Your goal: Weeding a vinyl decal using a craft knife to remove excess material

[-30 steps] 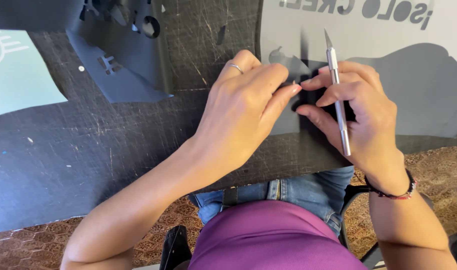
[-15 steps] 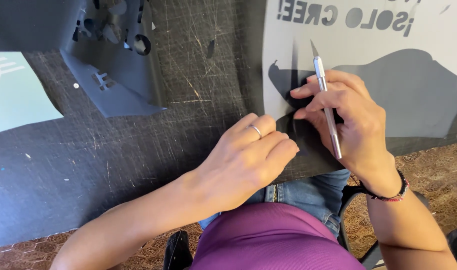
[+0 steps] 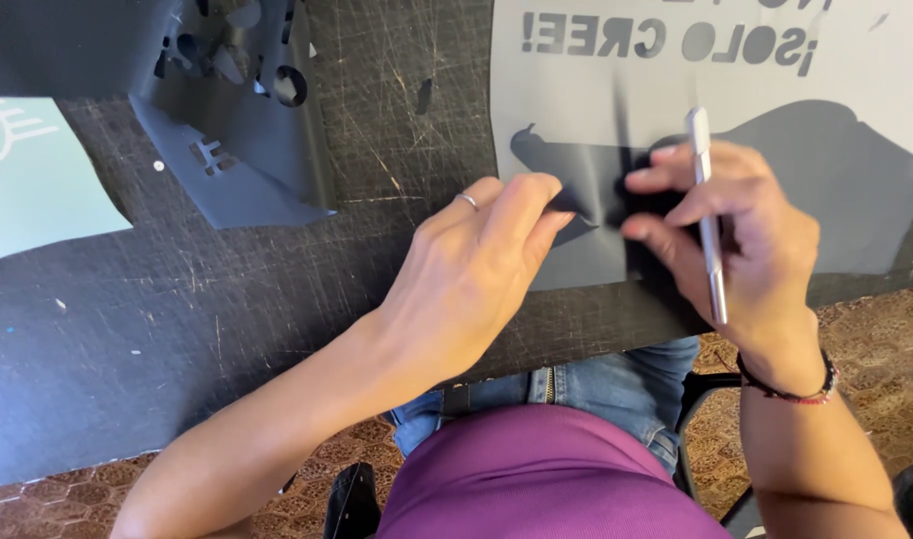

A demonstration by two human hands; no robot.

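Vinyl sheet [image 3: 576, 130], left hand [image 3: 476, 269] peeling, right hand [image 3: 736, 240] gripping knife [image 3: 708, 215]

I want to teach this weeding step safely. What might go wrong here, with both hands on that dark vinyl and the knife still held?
1. The craft knife lies in the right hand while its fingers pinch the dark vinyl piece; the tool could slip or nick the left hand close by.
2. Pulled unevenly, the vinyl may tear or stick to itself.
3. The grey backing sheet could lift or crease.
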